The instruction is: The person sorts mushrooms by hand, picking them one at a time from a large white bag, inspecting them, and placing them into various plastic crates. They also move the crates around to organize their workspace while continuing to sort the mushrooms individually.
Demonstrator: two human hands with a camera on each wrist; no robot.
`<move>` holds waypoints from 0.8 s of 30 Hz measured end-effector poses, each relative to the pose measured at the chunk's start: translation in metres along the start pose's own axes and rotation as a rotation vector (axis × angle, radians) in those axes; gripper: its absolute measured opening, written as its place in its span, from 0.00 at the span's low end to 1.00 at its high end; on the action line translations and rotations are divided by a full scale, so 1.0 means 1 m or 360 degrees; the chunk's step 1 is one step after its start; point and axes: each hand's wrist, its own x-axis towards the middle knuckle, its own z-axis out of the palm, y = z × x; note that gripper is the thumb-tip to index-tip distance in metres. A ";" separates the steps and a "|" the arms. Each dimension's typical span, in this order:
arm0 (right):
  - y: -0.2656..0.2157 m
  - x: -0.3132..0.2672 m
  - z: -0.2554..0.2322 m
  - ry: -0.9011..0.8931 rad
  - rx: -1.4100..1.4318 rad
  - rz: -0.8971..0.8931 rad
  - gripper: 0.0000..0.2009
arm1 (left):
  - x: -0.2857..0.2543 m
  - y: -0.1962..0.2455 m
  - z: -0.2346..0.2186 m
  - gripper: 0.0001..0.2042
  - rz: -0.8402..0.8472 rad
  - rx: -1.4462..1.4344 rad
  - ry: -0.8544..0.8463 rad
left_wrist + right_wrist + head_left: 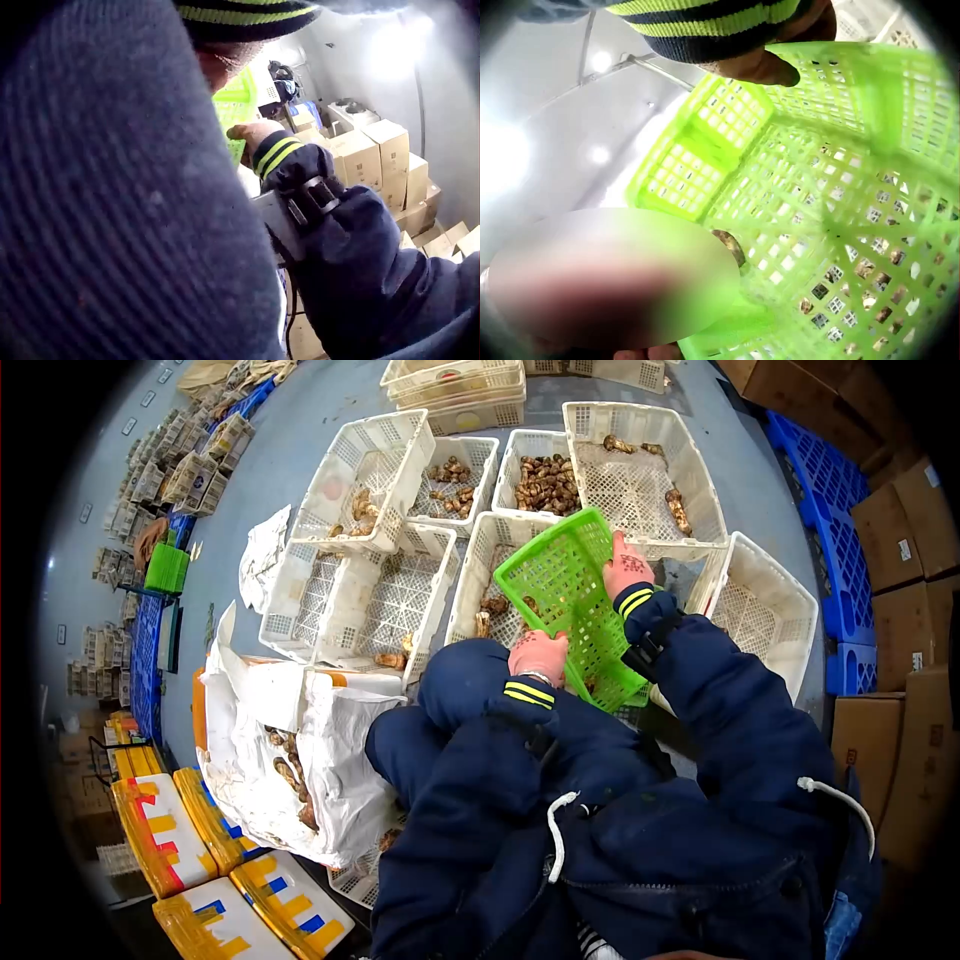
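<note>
A green mesh basket (605, 642) is held tilted over the white crates in front of the person. The left hand (538, 656) grips its near left rim. On the far right rim the right hand (627, 565) takes hold, with its thumb (778, 73) inside the wall in the right wrist view. Both hands look pink and dirt-marked in the head view. Brown pieces show through the basket's mesh in the right wrist view. Under its left side, a white crate (470, 575) holds a few brown mushrooms (494, 604).
More white crates surround the basket; one holds a pile of brown mushrooms (547, 486). White paper (345, 760) lines a box of mushrooms at the left. Taped foam boxes (165, 830) stand lower left. Cardboard boxes (885, 545) and blue pallets (825, 510) line the right.
</note>
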 end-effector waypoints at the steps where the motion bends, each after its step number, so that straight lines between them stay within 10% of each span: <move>1: 0.000 0.000 0.000 -0.0003 -0.0001 0.0004 0.26 | -0.001 0.004 -0.005 0.22 -0.0124 -0.0208 -0.0121; 16: -0.001 0.031 -0.005 -0.0154 0.0993 -0.0017 0.20 | -0.008 0.007 -0.008 0.16 -0.0431 -0.1429 -0.0302; 24: -0.021 -0.016 -0.009 -0.0137 0.0522 0.0084 0.24 | -0.016 0.018 -0.019 0.14 -0.0430 -0.0926 -0.0296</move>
